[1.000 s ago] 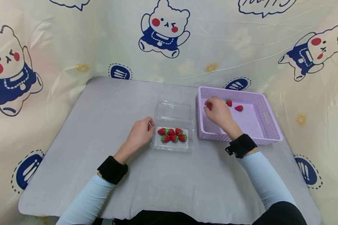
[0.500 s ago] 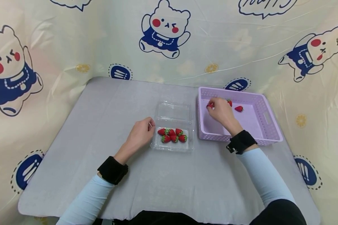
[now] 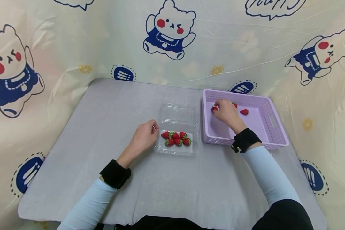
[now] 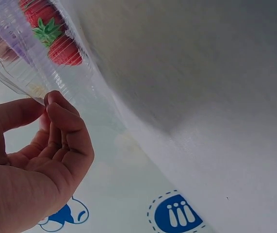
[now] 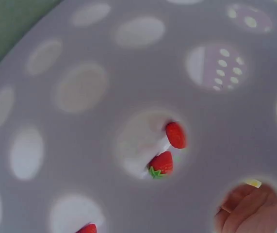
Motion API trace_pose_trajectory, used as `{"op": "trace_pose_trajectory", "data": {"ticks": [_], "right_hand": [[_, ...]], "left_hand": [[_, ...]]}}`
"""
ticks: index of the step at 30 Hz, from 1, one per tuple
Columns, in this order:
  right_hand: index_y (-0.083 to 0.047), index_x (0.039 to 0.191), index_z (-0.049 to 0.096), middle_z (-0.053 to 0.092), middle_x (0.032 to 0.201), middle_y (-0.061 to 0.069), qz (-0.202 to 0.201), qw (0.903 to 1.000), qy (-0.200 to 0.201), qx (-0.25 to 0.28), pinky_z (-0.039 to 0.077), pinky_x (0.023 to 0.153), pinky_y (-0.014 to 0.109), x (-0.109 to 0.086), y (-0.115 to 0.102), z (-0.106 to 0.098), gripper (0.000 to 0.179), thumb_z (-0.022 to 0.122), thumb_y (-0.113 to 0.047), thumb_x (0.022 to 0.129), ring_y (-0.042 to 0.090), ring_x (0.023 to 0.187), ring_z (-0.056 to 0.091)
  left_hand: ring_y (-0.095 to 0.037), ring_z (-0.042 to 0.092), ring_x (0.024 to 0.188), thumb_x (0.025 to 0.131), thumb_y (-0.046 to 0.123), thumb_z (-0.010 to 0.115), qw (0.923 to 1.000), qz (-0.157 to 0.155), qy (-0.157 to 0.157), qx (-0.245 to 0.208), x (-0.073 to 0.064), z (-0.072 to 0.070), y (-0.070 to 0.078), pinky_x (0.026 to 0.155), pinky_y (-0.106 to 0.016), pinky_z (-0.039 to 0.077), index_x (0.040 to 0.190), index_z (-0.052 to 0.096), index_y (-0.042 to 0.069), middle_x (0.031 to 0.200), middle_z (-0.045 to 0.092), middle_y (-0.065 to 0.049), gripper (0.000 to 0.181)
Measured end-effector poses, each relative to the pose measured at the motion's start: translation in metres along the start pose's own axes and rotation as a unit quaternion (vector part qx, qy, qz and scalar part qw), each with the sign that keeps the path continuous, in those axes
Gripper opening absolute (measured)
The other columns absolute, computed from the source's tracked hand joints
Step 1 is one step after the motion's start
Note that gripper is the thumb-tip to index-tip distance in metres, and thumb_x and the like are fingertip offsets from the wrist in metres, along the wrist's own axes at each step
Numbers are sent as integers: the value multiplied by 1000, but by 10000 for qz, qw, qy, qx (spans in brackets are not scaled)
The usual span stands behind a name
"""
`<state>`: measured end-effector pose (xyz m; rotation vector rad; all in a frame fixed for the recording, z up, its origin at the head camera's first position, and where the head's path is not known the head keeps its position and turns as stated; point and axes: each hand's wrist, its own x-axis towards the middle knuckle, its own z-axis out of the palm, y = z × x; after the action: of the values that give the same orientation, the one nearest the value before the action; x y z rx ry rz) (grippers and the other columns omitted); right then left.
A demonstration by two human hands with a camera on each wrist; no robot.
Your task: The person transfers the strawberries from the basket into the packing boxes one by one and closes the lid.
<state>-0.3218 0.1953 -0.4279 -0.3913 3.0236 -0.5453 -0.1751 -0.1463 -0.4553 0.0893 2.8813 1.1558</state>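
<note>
A cream sheet [image 3: 109, 32] printed with white bears in navy outfits rose around the far edge and both sides of your grey, cloth-covered table [image 3: 149, 191]. At the table's far right stood a pale purple rectangular plastic basket [image 3: 257, 127] with perforated walls. Light-blue fabric sleeves [image 3: 271, 174] covered your forearms. Left of the basket, just beside it, sat a clear plastic hinged container [image 3: 176, 124], its lid folded back away from you. Your left hand [image 3: 143, 135] pinched the container's left edge between thumb and forefinger, while your right hand [image 3: 227, 113] reached into the basket. Both your wrists wore black bands [image 3: 115, 174]. Six red strawberries with green leaves [image 3: 176, 138] lay in two rows in the container's near half. Your right fingertips pinched one more red strawberry [image 3: 214, 109] near the basket's left wall. Right of it, another red strawberry [image 3: 235, 105] was partly hidden behind that hand, and a single red strawberry [image 3: 244, 112] lay on the basket's floor.
</note>
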Motion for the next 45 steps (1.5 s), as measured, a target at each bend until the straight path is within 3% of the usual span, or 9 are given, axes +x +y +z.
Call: {"op": "trace_pose_trajectory", "data": {"ticks": [9, 29, 35, 45], "right_hand": [[7, 118, 72, 69, 109, 25, 35, 9996, -210, -177, 51, 88, 56, 6, -8, -12, 32, 69, -16, 96, 41, 98, 63], [7, 115, 70, 69, 109, 25, 217, 9951, -931, -254, 54, 85, 50, 15, -10, -34, 28, 72, -11, 94, 39, 95, 63], [7, 114, 71, 70, 112, 25, 198, 9948, -980, -174, 54, 90, 51, 17, -9, -37, 25, 71, -9, 94, 39, 98, 63], [5, 109, 73, 70, 107, 23, 211, 9949, -943, -275, 54, 86, 50, 25, -1, -32, 23, 74, -11, 93, 37, 95, 63]], "left_hand": [[-20, 52, 64, 102, 7, 61, 10000, 41, 33, -21, 0, -1, 1, 57, -33, 42, 99, 63, 5, 74, 57, -7, 4], [-20, 53, 64, 102, 7, 60, 10000, 71, 22, 65, 0, -2, 0, 57, -33, 42, 99, 63, 5, 73, 58, -6, 5], [-19, 52, 64, 102, 7, 61, 10000, 50, 14, 64, -1, -1, 0, 57, -33, 41, 99, 63, 5, 72, 57, -6, 5], [-20, 53, 64, 103, 8, 60, 10000, 48, -14, 48, 1, 0, -1, 57, -33, 42, 99, 63, 6, 73, 58, -6, 6]]}}
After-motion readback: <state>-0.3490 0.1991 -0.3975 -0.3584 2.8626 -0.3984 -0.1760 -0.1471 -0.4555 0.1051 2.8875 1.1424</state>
